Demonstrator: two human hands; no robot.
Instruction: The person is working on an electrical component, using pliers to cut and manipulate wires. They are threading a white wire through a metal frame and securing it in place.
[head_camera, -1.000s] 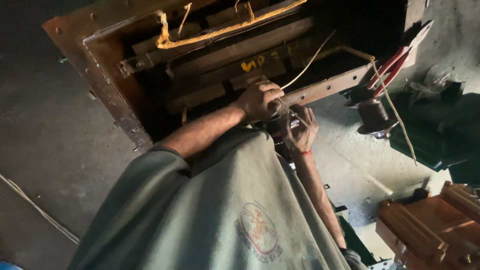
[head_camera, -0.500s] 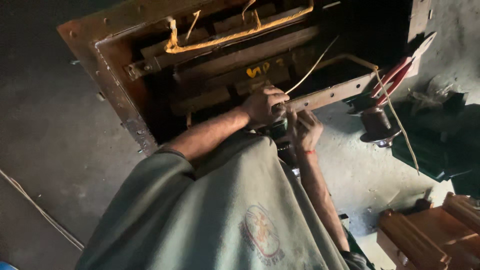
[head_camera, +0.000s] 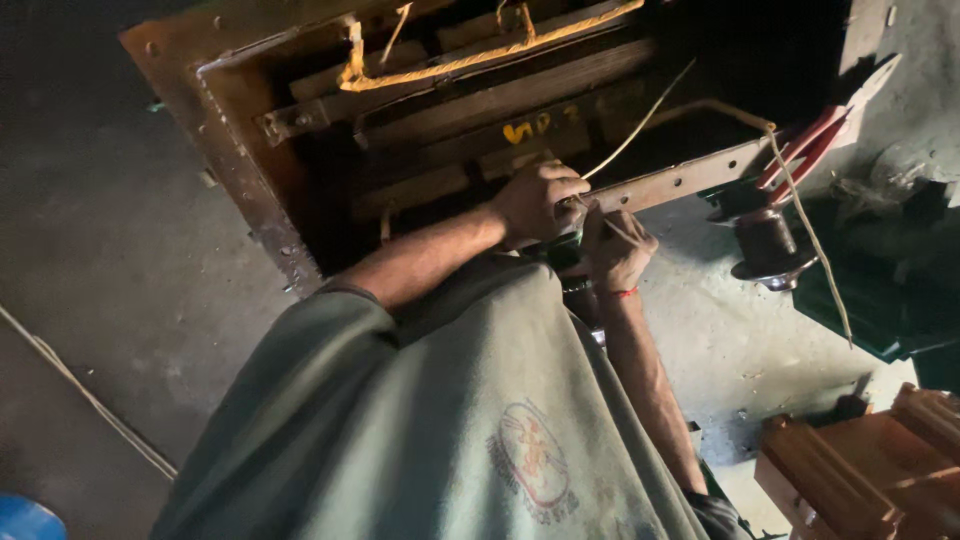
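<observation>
Both hands are bunched together right at the edge of the big rusty open-topped steel casing (head_camera: 240, 190). The left hand (head_camera: 537, 203) is a closed fist, and the pale thin stiff wire (head_camera: 640, 125) seems to come out of it, running up and away to the right over the dark inside. The right hand (head_camera: 615, 250), just below and touching the left, is curled shut too. It looks pinched on the near end of that same wire, though it's too dark to be sure what's between the fingers.

The rusty flat steel bar with bolt holes (head_camera: 690, 180) starts right beside the hands and runs off to their right. Past its far end sit red-handled pliers (head_camera: 815, 145) and a dark brown ribbed insulator (head_camera: 765, 245), well clear of both hands. A second long pale cord (head_camera: 805, 235) droops down past the insulator.

My guess on the wire: light, springy, holds its bend, and thin enough to slip through bare fingers. It's best gripped close to the end being worked, not out along the free length, where it'll whip about. The casing edges look rough, so watch your knuckles.
</observation>
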